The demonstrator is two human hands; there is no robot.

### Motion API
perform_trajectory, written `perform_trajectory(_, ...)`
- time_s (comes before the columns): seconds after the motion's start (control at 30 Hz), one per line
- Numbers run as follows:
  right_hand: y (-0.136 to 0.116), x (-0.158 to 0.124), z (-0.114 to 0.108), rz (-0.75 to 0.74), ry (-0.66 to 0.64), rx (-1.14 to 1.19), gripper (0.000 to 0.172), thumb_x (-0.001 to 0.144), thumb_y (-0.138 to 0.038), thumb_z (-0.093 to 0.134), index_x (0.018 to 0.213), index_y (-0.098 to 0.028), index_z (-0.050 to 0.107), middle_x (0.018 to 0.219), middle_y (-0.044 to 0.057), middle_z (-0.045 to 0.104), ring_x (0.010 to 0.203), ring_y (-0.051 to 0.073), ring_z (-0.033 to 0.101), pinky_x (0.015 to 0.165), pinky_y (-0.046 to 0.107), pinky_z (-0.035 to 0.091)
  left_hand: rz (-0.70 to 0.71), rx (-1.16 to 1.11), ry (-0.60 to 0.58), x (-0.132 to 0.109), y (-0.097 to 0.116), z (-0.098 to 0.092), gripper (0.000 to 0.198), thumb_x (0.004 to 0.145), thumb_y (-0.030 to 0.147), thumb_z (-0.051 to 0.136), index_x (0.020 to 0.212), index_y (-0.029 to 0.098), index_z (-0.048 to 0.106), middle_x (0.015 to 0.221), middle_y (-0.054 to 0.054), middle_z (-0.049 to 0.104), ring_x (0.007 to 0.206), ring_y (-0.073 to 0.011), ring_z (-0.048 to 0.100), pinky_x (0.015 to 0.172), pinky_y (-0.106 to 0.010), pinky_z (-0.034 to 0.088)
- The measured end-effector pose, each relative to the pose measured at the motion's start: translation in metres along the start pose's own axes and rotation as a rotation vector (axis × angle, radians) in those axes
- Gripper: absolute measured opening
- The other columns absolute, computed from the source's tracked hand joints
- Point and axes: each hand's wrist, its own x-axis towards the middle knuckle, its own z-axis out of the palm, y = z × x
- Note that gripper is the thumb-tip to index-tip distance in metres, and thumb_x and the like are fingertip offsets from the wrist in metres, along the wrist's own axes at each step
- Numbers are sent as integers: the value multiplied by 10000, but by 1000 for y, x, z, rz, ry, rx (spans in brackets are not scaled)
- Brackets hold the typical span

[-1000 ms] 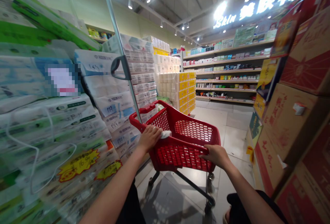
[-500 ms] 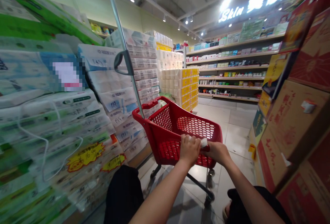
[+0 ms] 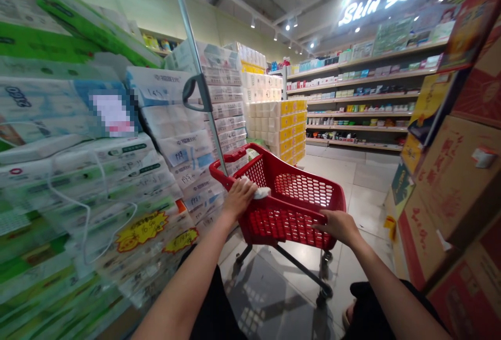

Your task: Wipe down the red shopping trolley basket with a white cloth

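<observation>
A red plastic shopping cart (image 3: pixel 301 227) with perforated walls stands before me, its near side toward my knees. My left hand (image 3: pixel 238 198) is closed over a crumpled white cloth or wipe (image 3: pixel 262 192), pressed against the near rim toward the handle end. Part of the cloth lies hidden under the fingers. Farther right, my right hand (image 3: pixel 340 226) grips the rim near the cart's front corner, thumb on top and fingers curled over the wall. The cart's handle (image 3: pixel 235 156) is on the left, beside an upright metal pole (image 3: pixel 191 37) with a grey loop grip.
Stacked tissue packs (image 3: pixel 172 131) crowd the left side, with yellow price tags (image 3: pixel 143 230) on them. Cardboard cartons (image 3: pixel 454 183) rise at the right. Behind the cart stand yellow-and-white paper packs (image 3: pixel 291 126) and shelves (image 3: pixel 360 100) of small goods. The floor is tiled (image 3: pixel 356 204).
My left hand has slid left along the rim with the white cloth, away from my right hand. My right hand has moved slightly right. The view has shifted a little.
</observation>
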Motion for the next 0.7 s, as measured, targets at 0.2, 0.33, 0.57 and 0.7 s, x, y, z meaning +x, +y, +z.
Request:
perform_trajectory(0.2, -15, 0, 4, 32, -15, -1, 382, 760, -637, 576, 821, -265, 631, 758, 1, 697, 700, 179, 631, 526, 248, 262, -228, -23, 91, 0, 16, -1, 218, 945, 260, 418, 1107, 229, 561, 1211, -81, 545, 1357, -288, 286, 1149, -584, 157)
perform_trajectory(0.33, -28, -5, 5, 34, 9, -16, 376, 775, -625, 561, 833, -261, 637, 769, 17, 700, 720, 191, 637, 527, 250, 267, -235, -96, 105, 7, 79, 14, 205, 942, 274, 417, 1068, 232, 573, 1160, -78, 559, 1309, -289, 345, 1145, -610, 168)
perform_trajectory(0.57, -51, -11, 8, 45, 59, -46, 224, 796, -440, 570, 931, -287, 662, 819, 24, 718, 758, 206, 656, 579, 261, 305, -147, -267, 151, 9, 181, 27, 300, 938, 290, 436, 1223, 260, 523, 1173, -78, 553, 1312, -296, 350, 1159, -619, 166)
perform_trajectory(0.7, -55, -11, 13, 51, 88, -51, 244, 806, -451, 570, 966, -285, 650, 834, 24, 721, 752, 205, 654, 593, 263, 316, 12, -259, 86, 7, 171, 25, 362, 957, 296, 413, 1315, 274, 468, 1278, -46, 513, 1358, -251, 313, 1181, -522, 202)
